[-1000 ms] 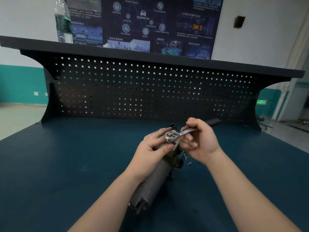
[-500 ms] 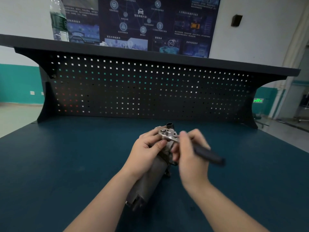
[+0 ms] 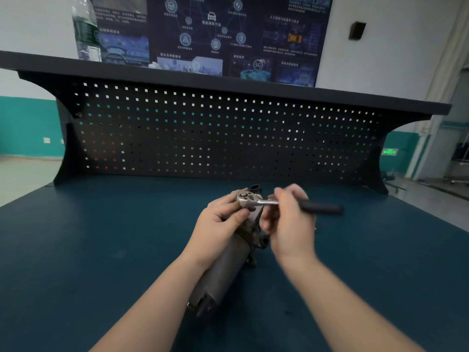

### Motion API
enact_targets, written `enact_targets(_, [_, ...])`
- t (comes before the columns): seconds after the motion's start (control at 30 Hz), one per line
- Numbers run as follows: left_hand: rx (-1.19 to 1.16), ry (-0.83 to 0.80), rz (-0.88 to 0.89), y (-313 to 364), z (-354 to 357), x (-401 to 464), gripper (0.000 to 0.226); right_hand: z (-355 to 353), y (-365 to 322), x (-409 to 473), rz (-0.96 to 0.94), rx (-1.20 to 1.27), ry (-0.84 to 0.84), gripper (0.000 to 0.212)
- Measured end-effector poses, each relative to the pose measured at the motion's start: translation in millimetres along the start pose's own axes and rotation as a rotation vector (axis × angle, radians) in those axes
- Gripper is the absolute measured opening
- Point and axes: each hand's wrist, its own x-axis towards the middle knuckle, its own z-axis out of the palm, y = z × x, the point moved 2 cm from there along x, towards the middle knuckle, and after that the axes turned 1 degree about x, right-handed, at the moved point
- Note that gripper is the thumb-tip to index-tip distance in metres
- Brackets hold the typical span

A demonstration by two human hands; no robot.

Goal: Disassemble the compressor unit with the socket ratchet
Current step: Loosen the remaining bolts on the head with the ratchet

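Fingers of left hand (image 3: 220, 222) curl round compressor unit (image 3: 223, 265) top; right hand (image 3: 289, 219) pinches socket ratchet (image 3: 256, 200) shank beside it. Unit looks heavy, rigid; grip the body.

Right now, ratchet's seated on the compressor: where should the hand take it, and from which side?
Grip the black handle of the socket ratchet, coming from the right. Its head sits on the top end of the compressor unit, which the left hand holds, and the handle sticks out rightward over the bench. The right hand grips nearer the head; farther out probably gives more leverage.
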Motion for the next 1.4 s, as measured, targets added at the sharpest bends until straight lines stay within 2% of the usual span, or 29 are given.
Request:
enact_targets(0.07, [-0.035,0.005,-0.034,-5,-1,-2,0.025,9,11,-29,-0.214,-0.190,-0.028,0.032])
enact_targets(0.13, [-0.103,0.008,-0.079,-5,-2,-4,0.021,16,8,-41,-0.206,-0.227,-0.084,0.026])
enact_targets(0.23, [-0.094,-0.018,0.034,4,-1,-5,0.025,14,-12,-11,-0.027,-0.226,-0.066,0.031])
enact_targets(0.33, [-0.036,-0.010,0.063,4,-2,-1,0.031,8,-28,19,0.097,-0.318,-0.216,0.035])
enact_targets(0.43, [-0.080,-0.011,0.052,2,-3,-2,0.035,0,-24,35,0.278,-0.179,-0.326,0.043])
enact_targets(0.57, [0.137,-0.031,0.053,4,9,-3,0.039,-13,-24,58,0.634,-0.029,-0.400,0.030])
enact_targets(0.67, [0.182,-0.048,0.023,1,12,-5,0.035,-16,-16,61,0.672,0.052,-0.377,0.023])
enact_targets(0.83, [0.086,-0.012,0.052,0,6,-2,0.033,-9,-11,48,0.510,0.065,-0.212,0.041])
enact_targets(0.93, [-0.025,0.008,0.056,-3,1,0,0.033,1,-5,24,0.214,0.076,-0.041,0.040])
enact_targets(1.0, [-0.065,0.023,0.040,-6,0,1,0.030,6,-1,-1,-0.020,-0.083,0.014,0.042])
enact_targets(1.1, [-0.141,0.018,-0.029,-9,1,-1,0.023,12,4,-36,-0.288,-0.356,-0.057,0.026])
enact_targets(1.2, [-0.206,0.019,-0.067,-7,2,-4,0.012,16,5,-44,-0.351,-0.443,-0.114,0.020])
enact_targets(1.27, [-0.282,0.011,-0.042,-4,3,-4,0.011,16,-6,-27,-0.250,-0.421,-0.085,0.022])
enact_targets(1.33, [-0.263,0.018,-0.028,-3,3,-3,0.023,11,-19,3,0.007,-0.303,-0.096,0.029])
enact_targets(1.4, [-0.121,0.009,-0.020,-3,2,0,0.030,5,-27,31,0.307,-0.206,-0.182,0.027])
